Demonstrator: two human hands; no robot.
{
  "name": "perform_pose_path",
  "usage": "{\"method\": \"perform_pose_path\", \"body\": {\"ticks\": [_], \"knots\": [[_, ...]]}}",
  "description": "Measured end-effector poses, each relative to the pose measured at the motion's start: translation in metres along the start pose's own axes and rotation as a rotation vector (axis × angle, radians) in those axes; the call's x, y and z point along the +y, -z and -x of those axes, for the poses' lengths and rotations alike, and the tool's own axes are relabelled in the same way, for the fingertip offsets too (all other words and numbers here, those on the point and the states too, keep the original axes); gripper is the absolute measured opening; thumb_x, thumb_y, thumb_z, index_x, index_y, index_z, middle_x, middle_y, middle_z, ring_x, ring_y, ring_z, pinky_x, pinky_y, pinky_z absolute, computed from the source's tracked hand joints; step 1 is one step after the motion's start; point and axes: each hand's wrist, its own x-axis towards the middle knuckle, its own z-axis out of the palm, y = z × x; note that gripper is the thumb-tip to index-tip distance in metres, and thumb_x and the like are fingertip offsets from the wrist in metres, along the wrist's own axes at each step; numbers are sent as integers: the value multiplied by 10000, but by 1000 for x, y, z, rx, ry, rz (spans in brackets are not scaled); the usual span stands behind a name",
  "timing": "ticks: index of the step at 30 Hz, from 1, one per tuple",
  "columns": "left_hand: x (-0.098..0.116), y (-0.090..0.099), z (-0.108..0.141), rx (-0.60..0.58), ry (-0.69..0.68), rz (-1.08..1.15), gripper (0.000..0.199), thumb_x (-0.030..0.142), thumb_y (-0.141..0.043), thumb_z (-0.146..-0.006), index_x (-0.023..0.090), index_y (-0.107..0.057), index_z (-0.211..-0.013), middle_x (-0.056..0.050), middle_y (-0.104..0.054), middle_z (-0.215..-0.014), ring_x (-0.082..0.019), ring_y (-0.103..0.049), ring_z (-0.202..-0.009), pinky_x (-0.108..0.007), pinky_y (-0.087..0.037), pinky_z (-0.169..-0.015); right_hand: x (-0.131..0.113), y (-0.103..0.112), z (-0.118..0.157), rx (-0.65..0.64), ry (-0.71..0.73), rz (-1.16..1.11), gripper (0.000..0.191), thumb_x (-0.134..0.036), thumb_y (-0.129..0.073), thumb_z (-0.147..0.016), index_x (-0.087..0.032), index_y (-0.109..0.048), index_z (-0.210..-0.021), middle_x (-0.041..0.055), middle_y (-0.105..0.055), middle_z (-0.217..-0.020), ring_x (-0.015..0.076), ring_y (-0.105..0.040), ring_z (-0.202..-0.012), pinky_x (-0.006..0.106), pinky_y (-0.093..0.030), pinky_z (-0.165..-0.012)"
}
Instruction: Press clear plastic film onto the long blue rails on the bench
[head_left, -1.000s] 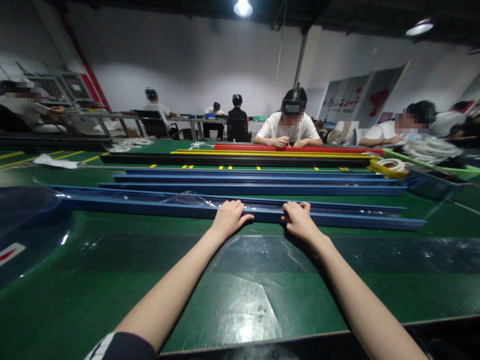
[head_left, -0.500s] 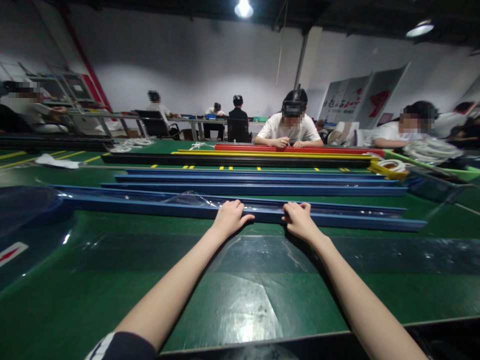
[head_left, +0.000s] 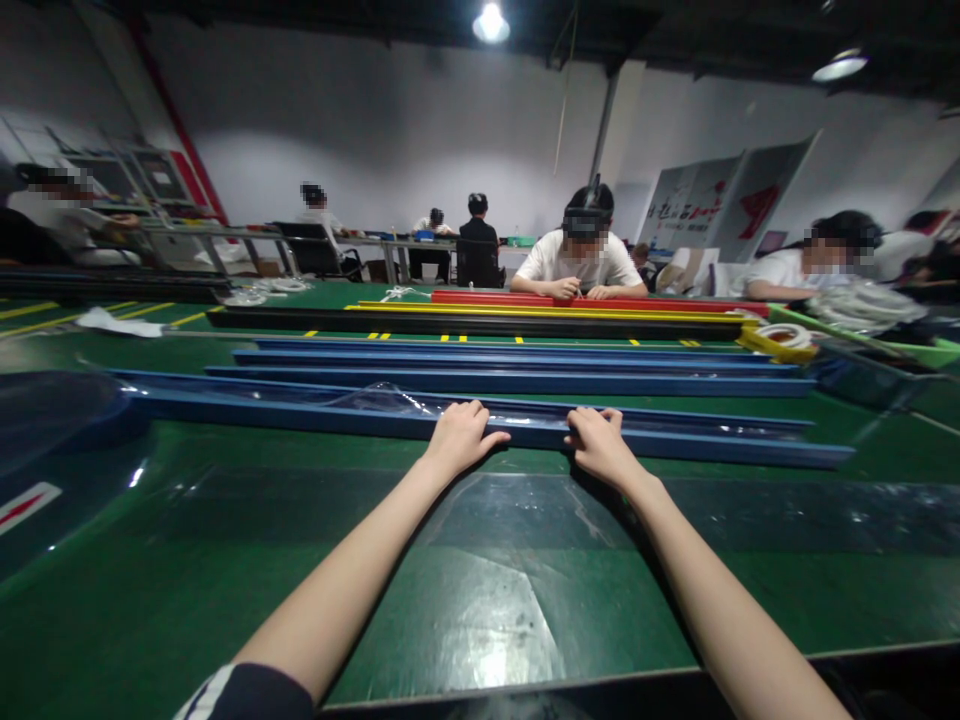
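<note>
A long blue channel lies across the green table, with clear plastic film inside its groove. My left hand grips the channel near its middle, fingers over the groove and thumb pointing right along the near wall. To the right, my right hand is closed on the same channel, its fingers curled over the near wall. A short stretch of channel shows between the two hands. Nearer to me, a flat clear strip runs sideways over the table.
Beyond lie more blue channels, a black bar, a yellow bar and a red bar. A person sits opposite. Clear film bulges at the left. A yellow tray stands at the right.
The whole view has shifted very slightly. Both hands keep the same hold on the blue channel.
</note>
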Motion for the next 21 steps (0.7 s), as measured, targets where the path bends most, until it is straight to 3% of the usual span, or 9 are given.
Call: {"method": "perform_pose_path", "body": {"ticks": [12,21], "knots": [[1,0,2,59,-41,56,424,543,-435,-842,145,-579,-867,-104,-596,-1024,-224,-514,-930,-322,-378,-782,1,-1,0,-10,-4,-7,73,-129,-435,-745,-178,-464,-791,51,-582,-866,195,-500,-869,332,-213,-774],[1,-3,3,75,-52,46,425,543,-431,-845,145,-578,-869,-98,-605,-1001,-223,-530,-913,-329,-390,-769,0,0,0,-12,-1,16,71,-136,-439,-751,-171,-474,-803,49,-585,-883,185,-498,-876,321,-210,-776]]}}
